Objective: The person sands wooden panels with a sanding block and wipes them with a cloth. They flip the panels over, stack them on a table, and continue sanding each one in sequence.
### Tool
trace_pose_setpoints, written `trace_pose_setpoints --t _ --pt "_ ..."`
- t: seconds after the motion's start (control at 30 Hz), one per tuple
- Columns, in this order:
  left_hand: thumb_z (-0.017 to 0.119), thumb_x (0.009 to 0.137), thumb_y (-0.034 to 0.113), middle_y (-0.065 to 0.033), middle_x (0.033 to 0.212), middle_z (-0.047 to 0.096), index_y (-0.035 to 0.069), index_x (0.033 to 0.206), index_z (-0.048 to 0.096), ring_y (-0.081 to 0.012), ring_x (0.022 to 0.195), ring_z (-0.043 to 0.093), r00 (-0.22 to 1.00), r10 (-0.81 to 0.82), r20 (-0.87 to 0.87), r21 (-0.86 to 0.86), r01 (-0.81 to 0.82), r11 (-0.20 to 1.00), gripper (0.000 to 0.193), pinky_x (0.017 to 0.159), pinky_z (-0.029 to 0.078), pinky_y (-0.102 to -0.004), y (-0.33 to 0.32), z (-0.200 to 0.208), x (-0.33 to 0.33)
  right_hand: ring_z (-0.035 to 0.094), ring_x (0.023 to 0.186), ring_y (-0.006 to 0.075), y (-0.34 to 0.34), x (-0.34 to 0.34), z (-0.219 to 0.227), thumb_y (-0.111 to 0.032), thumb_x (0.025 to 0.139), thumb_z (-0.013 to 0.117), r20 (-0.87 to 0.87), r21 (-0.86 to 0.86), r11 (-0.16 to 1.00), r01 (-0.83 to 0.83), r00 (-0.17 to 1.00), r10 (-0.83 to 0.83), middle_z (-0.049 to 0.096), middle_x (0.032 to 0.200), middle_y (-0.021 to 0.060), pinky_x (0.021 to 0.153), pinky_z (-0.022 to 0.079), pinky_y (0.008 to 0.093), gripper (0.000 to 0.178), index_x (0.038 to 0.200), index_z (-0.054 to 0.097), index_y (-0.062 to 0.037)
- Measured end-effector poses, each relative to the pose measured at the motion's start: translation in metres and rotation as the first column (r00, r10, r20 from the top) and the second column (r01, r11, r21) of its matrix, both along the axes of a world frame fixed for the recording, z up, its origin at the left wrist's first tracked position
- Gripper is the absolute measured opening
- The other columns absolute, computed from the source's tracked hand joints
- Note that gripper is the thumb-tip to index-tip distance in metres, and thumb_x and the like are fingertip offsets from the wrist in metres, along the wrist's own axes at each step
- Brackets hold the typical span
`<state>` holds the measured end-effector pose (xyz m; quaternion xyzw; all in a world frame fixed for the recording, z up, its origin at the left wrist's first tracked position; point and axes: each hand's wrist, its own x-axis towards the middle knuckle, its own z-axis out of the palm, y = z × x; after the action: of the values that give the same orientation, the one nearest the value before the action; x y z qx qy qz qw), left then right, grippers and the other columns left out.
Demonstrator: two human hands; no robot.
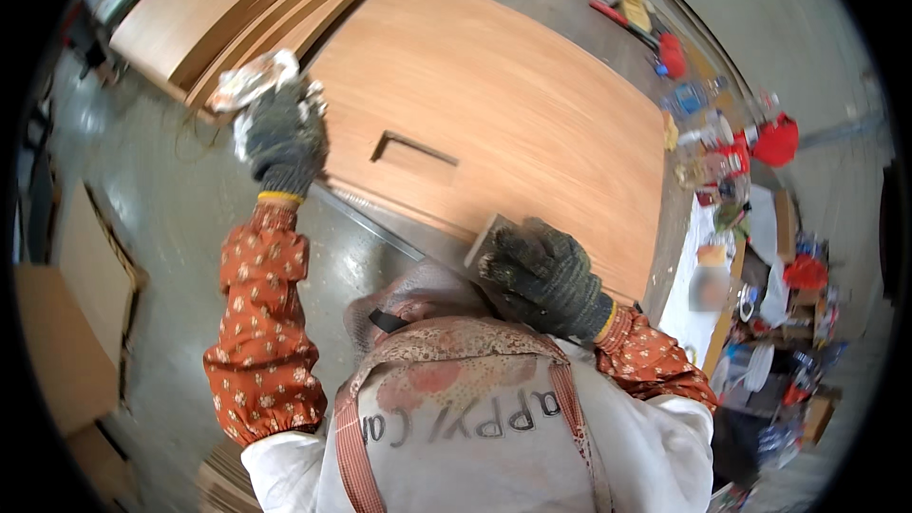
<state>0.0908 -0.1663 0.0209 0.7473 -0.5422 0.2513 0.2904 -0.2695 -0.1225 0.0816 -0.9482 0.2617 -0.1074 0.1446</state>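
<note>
A light wood-grain panel (pixel 532 95) with a rectangular cut-out lies flat in front of me. At its left edge, my left hand (pixel 287 138), in a dirty dark knit glove, is closed on a crumpled white rag (pixel 255 81) with brownish stains. My right hand (pixel 546 275), gloved the same way, is over the panel's near edge. Its fingers are wrapped round a flat greyish block (pixel 484 240) that looks like a sanding block; most of it is hidden by the glove.
Several similar wood panels (pixel 214 0) are stacked at the far left. Bottles (pixel 693 95), red-capped containers and tools crowd the table's right side. A metal edge (pixel 370 223) runs under the panel's near side. More boards (pixel 71 342) stand on the floor at left.
</note>
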Motion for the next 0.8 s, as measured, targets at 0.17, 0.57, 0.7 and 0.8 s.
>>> trace_pose_setpoints --t 0.17,0.57,0.7,0.8 --pt "0.049 0.087 0.024 -0.0218 0.11 0.06 0.006 0.12 0.057 -0.0391 0.104 0.054 0.985 -0.158 0.069 0.134 0.148 0.98 0.039 0.091 0.042 -0.0467 0.003 -0.018 0.022 0.053 0.104 0.0333 0.007 -0.047 -0.005 -0.02 0.075 0.062 0.326 -0.243 0.91 0.336 0.912 -0.25 0.057 0.11 0.0134 0.084 0.045 0.0441 0.041 0.115 0.057 -0.0104" --pt "0.052 0.09 0.016 -0.0174 0.112 0.059 0.002 0.114 0.058 -0.0322 0.105 0.056 0.947 -0.318 0.035 0.309 0.293 0.905 0.029 0.092 0.042 -0.0402 -0.012 0.003 -0.032 0.041 0.126 0.0319 -0.001 -0.255 -0.037 -0.036 0.086 0.059 0.133 -0.389 0.405 0.828 0.485 -0.864 0.044 0.137 0.0148 0.105 0.032 0.0425 0.059 0.136 0.043 -0.0119" --pt "0.052 0.089 0.015 -0.0181 0.116 0.058 -0.001 0.115 0.057 -0.0337 0.109 0.054 0.92 -0.356 -0.163 0.228 0.386 0.894 0.031 0.098 0.039 -0.0398 -0.016 0.002 -0.037 0.044 0.12 0.0332 -0.026 -0.295 -0.04 -0.033 0.082 0.064 0.178 -0.522 0.361 0.773 0.512 -0.84 0.049 0.129 0.015 0.097 0.038 0.0431 0.059 0.133 0.046 -0.0104" --pt "0.052 0.087 0.014 -0.0186 0.115 0.058 0.001 0.117 0.057 -0.0333 0.108 0.054 0.918 -0.384 -0.1 0.224 0.397 0.89 0.033 0.096 0.04 -0.0409 -0.011 0.004 -0.031 0.049 0.112 0.0336 -0.004 -0.278 -0.024 -0.033 0.083 0.062 0.208 -0.228 0.418 0.88 0.463 -0.862 0.053 0.121 0.014 0.092 0.04 0.0435 0.052 0.127 0.05 -0.0084"
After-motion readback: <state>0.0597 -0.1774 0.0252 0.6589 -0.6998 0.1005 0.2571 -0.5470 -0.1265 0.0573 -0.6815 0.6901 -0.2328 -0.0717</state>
